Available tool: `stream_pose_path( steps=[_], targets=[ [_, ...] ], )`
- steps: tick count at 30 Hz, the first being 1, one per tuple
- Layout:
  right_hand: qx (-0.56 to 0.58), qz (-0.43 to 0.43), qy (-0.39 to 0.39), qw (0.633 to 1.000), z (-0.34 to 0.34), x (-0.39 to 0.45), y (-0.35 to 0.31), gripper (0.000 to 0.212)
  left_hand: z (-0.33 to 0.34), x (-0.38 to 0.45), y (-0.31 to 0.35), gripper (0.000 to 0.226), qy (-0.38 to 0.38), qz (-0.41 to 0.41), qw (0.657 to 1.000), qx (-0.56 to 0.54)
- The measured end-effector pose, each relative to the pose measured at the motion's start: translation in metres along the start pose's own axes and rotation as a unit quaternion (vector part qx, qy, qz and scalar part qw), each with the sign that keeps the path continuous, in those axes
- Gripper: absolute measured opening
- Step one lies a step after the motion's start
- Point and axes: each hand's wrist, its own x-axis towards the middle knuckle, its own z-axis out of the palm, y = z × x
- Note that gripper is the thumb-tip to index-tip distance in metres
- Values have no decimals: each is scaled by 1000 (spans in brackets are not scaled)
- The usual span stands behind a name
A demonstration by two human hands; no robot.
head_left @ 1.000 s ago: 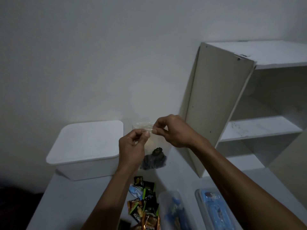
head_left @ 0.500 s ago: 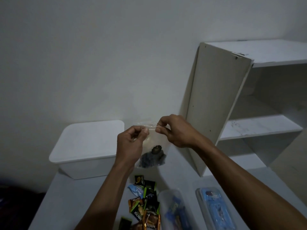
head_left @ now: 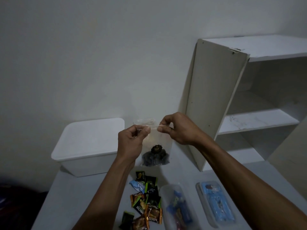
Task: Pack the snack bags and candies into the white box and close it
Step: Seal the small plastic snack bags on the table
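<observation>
I hold a clear plastic bag up above the table, with dark candies at its bottom. My left hand pinches the bag's top edge on the left. My right hand pinches the same top edge on the right. The white box stands at the back left of the table with its lid on. Several small snack packets, black, green, orange and one light blue, lie on the table below my hands.
A clear tub with blue wrapped items sits right of the packets, and a lid with a blue pack lies further right. A white shelf unit stands at the back right. The grey table ends at the left.
The bag and both hands have shifted slightly lower and left in view. My fingers have moved a little apart along the bag's top edge.
</observation>
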Motion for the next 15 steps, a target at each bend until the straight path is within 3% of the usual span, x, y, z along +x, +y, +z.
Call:
stream_pose_path(
  steps=[4, 10, 15],
  targets=[
    [20, -7, -9, 1000, -7, -3, -2, 17, -2, 0, 3, 5, -5, -9, 1000, -11],
    [79, 36, 35, 996, -3, -10, 3, 16, -4, -1, 5, 4, 7, -18, 1000, -24],
    [194, 70, 49, 977, -4, -13, 0, 12, -8, 3, 8, 3, 14, -26, 999, -40]
  ],
)
